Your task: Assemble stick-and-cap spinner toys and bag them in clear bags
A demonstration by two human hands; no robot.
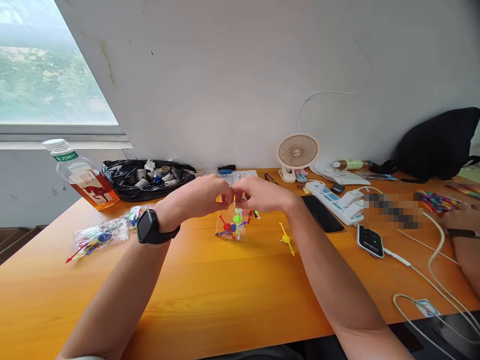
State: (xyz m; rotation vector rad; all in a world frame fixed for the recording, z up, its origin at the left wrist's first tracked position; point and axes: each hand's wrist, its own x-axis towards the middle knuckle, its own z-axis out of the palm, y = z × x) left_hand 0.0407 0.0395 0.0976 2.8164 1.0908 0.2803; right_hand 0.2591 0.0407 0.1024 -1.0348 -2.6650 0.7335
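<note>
My left hand (204, 195) and my right hand (262, 194) meet above the middle of the orange table (210, 295), fingers pinched together on the top edge of a small clear plastic bag (231, 225). The bag hangs below my fingers and holds several coloured plastic spinner pieces in red, green and blue. A black watch sits on my left wrist. One loose yellow spinner piece (287, 239) lies on the table just right of the bag. Two filled clear bags (99, 236) of the same coloured pieces lie to the left.
A tea bottle (84, 177) and a black bag of scraps (148, 177) stand at the back left. A small fan (297, 155), power strip (335, 200), black phone (322, 213), white device (370, 241) and cables sit right. Another person's hand (463, 217) rests at the right edge.
</note>
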